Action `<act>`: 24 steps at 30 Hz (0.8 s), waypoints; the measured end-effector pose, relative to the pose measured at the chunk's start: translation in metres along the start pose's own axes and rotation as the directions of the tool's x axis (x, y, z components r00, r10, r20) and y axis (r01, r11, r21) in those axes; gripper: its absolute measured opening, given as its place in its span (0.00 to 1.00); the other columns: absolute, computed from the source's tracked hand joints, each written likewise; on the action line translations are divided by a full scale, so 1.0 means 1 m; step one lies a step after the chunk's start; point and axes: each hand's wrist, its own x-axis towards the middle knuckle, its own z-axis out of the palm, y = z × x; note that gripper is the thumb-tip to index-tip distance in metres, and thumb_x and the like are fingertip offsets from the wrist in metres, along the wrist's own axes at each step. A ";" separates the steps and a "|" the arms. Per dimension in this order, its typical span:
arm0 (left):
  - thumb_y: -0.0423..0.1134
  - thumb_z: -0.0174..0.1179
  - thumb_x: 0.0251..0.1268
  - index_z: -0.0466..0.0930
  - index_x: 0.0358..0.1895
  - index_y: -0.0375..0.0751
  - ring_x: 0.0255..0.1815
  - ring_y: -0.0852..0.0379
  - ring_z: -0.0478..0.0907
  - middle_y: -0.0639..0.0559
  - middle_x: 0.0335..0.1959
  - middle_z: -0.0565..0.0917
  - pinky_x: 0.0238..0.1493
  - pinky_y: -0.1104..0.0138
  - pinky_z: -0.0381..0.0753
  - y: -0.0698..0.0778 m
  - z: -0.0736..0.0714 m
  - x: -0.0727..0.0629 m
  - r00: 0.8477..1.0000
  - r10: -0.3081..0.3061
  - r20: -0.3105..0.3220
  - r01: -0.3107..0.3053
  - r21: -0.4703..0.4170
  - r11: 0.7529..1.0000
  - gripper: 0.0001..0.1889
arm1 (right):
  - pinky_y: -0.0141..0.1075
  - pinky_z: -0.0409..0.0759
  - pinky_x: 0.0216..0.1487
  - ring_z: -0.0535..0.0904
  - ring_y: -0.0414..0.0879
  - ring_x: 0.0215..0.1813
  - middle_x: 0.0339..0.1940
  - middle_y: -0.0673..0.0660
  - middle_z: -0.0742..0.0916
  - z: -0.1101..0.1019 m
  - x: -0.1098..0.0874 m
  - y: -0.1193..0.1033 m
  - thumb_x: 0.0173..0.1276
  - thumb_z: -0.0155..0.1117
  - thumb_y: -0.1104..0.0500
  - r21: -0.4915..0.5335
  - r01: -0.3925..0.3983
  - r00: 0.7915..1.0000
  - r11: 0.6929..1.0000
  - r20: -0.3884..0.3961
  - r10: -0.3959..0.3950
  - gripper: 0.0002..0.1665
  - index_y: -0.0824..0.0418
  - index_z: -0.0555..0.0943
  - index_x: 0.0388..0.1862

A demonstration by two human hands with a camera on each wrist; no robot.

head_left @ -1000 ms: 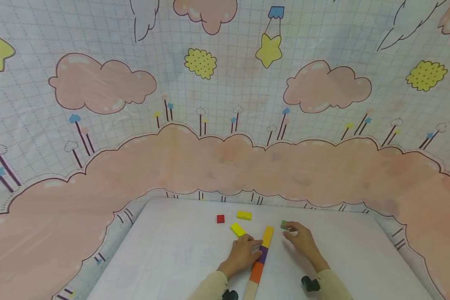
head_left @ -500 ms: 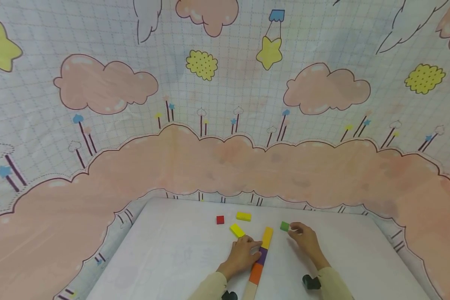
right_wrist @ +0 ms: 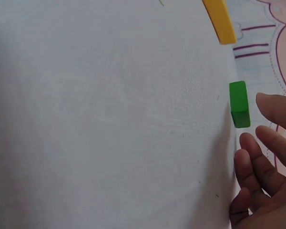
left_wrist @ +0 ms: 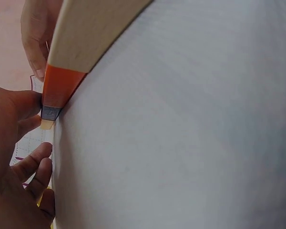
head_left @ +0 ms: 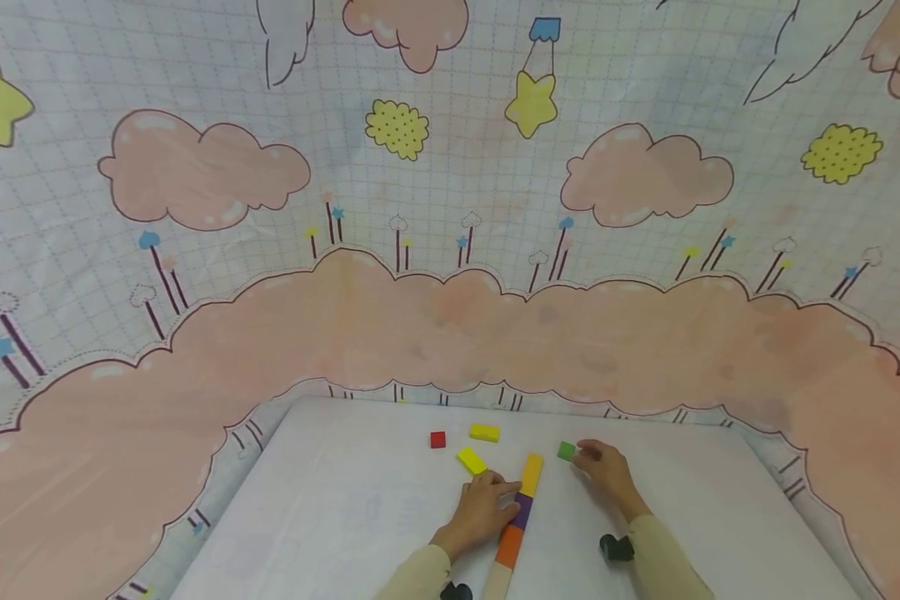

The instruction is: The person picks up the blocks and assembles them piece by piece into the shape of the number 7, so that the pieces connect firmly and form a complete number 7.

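A row of blocks runs away from me on the white table: cream (head_left: 498,581), orange (head_left: 510,546), purple (head_left: 521,512) and orange-yellow (head_left: 532,475) at the far end. My left hand (head_left: 476,512) lies along the row's left side, thumb at the purple block and index finger near where it meets the orange-yellow one. To the right of the far end, a small green block (right_wrist: 239,104) stands by itself on the table. My right hand (head_left: 606,475) is just right of it, thumb and fingers apart; the right wrist view shows a gap between them and the block.
Beyond my left hand lie two bright yellow blocks (head_left: 484,432) and a red block (head_left: 438,439). The white tabletop (head_left: 322,483) ends at a cloth backdrop (head_left: 450,333) printed with clouds and stars. A dark device (head_left: 617,548) sits at my right wrist.
My right fingers have come away from the green block to the right, and more of the block shows. My left hand stays at the row.
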 end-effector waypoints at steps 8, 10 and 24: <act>0.51 0.62 0.66 0.79 0.61 0.66 0.48 0.59 0.69 0.57 0.47 0.76 0.50 0.64 0.70 -0.001 0.000 0.000 1.000 -0.002 0.004 0.002 -0.006 1.000 0.20 | 0.56 0.73 0.64 0.75 0.62 0.61 0.58 0.69 0.81 0.002 0.002 0.000 0.68 0.61 0.57 0.002 -0.051 0.998 0.999 0.043 0.051 0.26 0.67 0.75 0.63; 0.51 0.63 0.65 0.79 0.61 0.66 0.48 0.59 0.69 0.57 0.47 0.76 0.50 0.64 0.70 -0.001 -0.001 -0.001 1.000 -0.006 0.004 0.006 -0.006 1.000 0.20 | 0.56 0.73 0.64 0.75 0.62 0.61 0.59 0.69 0.81 0.003 0.002 -0.001 0.68 0.61 0.57 0.003 -0.055 0.997 0.998 0.050 0.055 0.26 0.67 0.75 0.63; 0.51 0.62 0.66 0.79 0.62 0.65 0.49 0.59 0.69 0.57 0.48 0.76 0.50 0.64 0.70 0.001 -0.001 -0.002 1.000 -0.012 0.010 0.013 -0.017 1.000 0.20 | 0.50 0.75 0.54 0.75 0.55 0.53 0.53 0.63 0.83 0.002 0.008 0.000 0.67 0.63 0.58 -0.036 -0.100 0.993 0.994 0.053 0.102 0.23 0.63 0.78 0.60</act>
